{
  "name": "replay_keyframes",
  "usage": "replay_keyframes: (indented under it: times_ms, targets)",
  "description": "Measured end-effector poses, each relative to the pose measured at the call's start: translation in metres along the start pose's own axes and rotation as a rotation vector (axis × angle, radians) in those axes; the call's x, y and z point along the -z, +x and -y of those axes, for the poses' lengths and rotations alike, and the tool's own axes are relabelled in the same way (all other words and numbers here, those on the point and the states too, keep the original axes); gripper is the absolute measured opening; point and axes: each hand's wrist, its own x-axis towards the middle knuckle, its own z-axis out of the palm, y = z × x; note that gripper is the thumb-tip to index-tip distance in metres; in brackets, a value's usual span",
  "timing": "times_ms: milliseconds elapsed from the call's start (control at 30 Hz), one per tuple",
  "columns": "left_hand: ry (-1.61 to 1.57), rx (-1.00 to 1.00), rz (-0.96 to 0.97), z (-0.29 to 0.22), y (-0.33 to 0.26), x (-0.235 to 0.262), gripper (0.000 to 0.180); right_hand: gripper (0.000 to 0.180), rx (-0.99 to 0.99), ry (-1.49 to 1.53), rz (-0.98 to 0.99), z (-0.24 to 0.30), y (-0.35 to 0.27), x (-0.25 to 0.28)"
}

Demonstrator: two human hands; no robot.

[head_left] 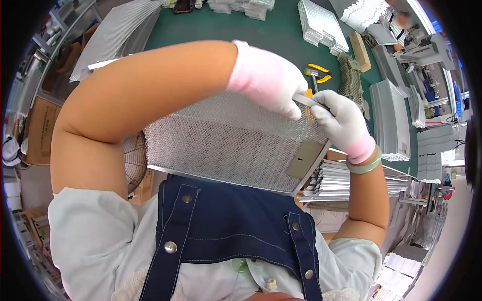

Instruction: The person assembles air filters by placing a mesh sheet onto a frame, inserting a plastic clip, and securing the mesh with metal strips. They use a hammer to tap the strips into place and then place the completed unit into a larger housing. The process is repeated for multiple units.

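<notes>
Both gloved hands, left hand (271,80) and right hand (341,120), pinch a metal strip (309,102) at the mesh filter panel (226,140)'s top edge, over the green table (261,30).

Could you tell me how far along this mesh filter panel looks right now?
Done: the mesh filter panel sits in its metal frame, grey tab plate attached. In hand: the left hand and right hand pinch a thin metal strip at its upper corner. Left: stacked frame strips wait beside it.

One head-worn fisheye view, steeply downward and close over the person's own chest, forearms and green worktable (226,30).
</notes>
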Motion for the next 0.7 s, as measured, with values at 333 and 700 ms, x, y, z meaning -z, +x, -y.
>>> replay_keyframes:
  times_ms: [333,700]
  targets:
    - [0.14,-0.11,-0.23,0.025,-0.011,-0.018,0.029,0.026,0.164,-0.317,-0.186,-0.009,-0.003,-0.007]
    - [0.052,-0.038,-0.168,0.014,-0.009,-0.011,0.029,0.013,0.311,-0.359,-0.192,0.008,0.017,-0.021]
